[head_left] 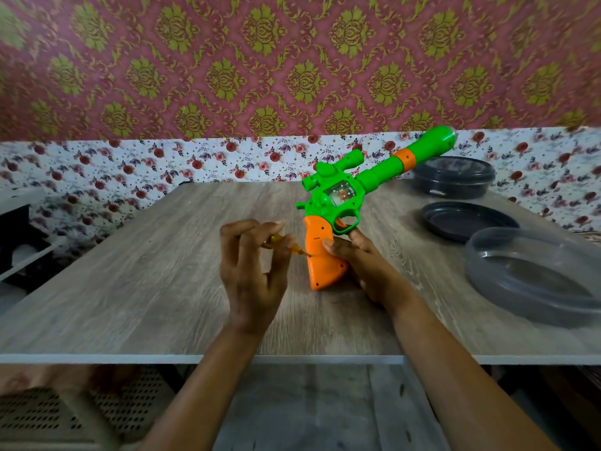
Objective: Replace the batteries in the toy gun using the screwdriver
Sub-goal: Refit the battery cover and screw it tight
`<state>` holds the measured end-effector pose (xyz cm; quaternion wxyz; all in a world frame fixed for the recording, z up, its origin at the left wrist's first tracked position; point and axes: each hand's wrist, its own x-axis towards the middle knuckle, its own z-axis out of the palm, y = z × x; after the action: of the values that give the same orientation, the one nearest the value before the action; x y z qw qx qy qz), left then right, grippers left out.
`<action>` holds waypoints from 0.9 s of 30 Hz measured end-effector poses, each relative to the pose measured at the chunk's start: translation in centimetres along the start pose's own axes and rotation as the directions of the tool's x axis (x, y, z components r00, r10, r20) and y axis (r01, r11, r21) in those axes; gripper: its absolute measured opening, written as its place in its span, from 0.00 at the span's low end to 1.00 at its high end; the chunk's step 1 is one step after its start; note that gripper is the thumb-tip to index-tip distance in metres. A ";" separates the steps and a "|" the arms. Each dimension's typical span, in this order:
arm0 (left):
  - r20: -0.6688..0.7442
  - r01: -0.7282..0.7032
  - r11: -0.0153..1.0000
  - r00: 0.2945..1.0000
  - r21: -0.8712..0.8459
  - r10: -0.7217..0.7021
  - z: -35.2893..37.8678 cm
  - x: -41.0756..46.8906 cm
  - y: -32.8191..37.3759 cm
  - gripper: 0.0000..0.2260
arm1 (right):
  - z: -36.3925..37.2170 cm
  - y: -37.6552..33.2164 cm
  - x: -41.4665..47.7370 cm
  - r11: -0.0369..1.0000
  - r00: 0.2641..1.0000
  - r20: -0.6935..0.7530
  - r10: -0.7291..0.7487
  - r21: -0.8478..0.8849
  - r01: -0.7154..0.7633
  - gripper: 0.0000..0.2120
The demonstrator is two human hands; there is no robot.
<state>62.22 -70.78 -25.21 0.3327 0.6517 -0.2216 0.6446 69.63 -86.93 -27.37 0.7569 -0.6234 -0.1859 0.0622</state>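
A green toy gun (pixel 344 193) with an orange grip stands butt-down on the wooden table (pixel 146 288), barrel slanting up to the right. My right hand (pixel 364 265) grips the orange grip from the right side, thumb on its face. My left hand (pixel 253 271) pinches a small screwdriver (pixel 294 247) with a translucent yellow handle between thumb and fingertips. The screwdriver's tip meets the left edge of the orange grip. Most of the handle is hidden by my fingers.
A closed dark round container (pixel 453 179) sits at the back right. In front of it lie a dark lid (pixel 465 219) and a clear round dish (pixel 533 278). A patterned wall runs behind the table. The table's front edge is below my forearms.
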 end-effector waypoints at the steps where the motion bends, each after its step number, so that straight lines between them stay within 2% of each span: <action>1: -0.009 0.016 1.000 1.000 -0.026 -0.016 0.1 0.0 0.1 0.08 | 0.0 0.0 0.0 1.000 1.000 0.000 0.001 0.000 -0.001 0.29; 5: 0.045 0.088 0.993 0.995 -0.079 -0.084 0.3 0.0 0.5 0.14 | -0.1 -0.1 0.1 1.000 1.000 -0.010 -0.002 0.000 0.002 0.23; 9: 0.122 0.007 0.999 0.993 -0.040 -0.002 0.2 -0.1 0.6 0.14 | -0.2 0.0 0.2 1.000 1.000 -0.024 0.007 0.024 -0.007 0.24; 12: 0.108 -0.037 0.999 0.993 -0.013 0.038 0.1 -0.1 0.2 0.10 | -0.2 0.1 0.3 1.000 0.999 -0.033 0.012 0.028 -0.011 0.25; 14: 0.101 -0.029 0.999 0.994 -0.012 0.030 0.1 -0.2 0.3 0.09 | -0.1 0.1 0.3 1.000 0.999 -0.035 0.014 0.023 -0.013 0.26; 19: 0.128 0.075 0.995 0.989 -0.062 -0.066 0.2 -0.1 0.8 0.15 | -0.2 -0.1 0.2 1.000 0.999 -0.036 0.013 0.025 -0.012 0.21; 23: 0.206 0.036 0.997 0.978 -0.075 -0.020 0.3 -0.3 0.9 0.16 | -0.1 -0.2 0.1 0.999 0.999 -0.038 0.015 0.031 -0.014 0.21; 27: 0.127 -0.031 0.999 0.991 -0.006 0.032 0.1 -0.2 0.5 0.13 | 0.0 -0.3 0.0 0.999 0.999 -0.041 0.012 0.038 -0.011 0.21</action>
<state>61.88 -71.23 -25.28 0.3092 0.6871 -0.2539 0.6065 69.63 -87.00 -27.10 0.7719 -0.6112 -0.1655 0.0573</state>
